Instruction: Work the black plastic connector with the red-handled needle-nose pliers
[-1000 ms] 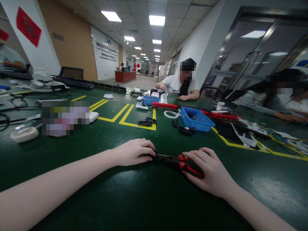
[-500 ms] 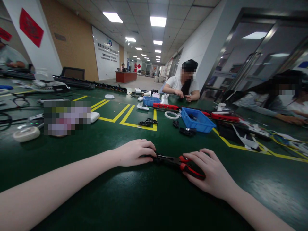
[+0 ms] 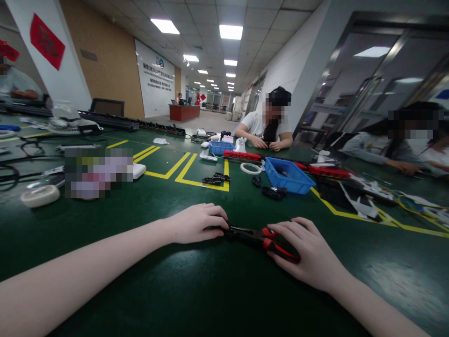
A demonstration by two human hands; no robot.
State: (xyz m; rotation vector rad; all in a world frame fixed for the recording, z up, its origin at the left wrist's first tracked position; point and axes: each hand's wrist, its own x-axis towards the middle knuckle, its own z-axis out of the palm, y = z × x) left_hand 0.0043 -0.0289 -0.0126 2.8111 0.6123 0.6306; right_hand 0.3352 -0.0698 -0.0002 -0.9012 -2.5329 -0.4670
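Note:
My right hand [image 3: 303, 248] is closed around the red-and-black handles of a pair of long-nose pliers [image 3: 250, 232], which lies low over the green table with its jaws pointing left. At the jaw tips is a small black part [image 3: 228, 230], mostly hidden by fingers. My left hand [image 3: 203, 223] pinches this part from the left, and its fingertips come up to the pliers' tips. What exactly the part is cannot be made out.
Several black parts [image 3: 215, 179] lie ahead inside yellow tape lines. Beyond my right hand stand a blue bin [image 3: 289, 175], a white tape ring [image 3: 250, 168] and loose black pieces [image 3: 273, 192]. A tape roll [image 3: 40, 195] lies left. A person [image 3: 268, 121] sits across the table [image 3: 168, 290].
Both hands and the pliers stay nearly in place. Across the table, the seated person's hands have moved closer together.

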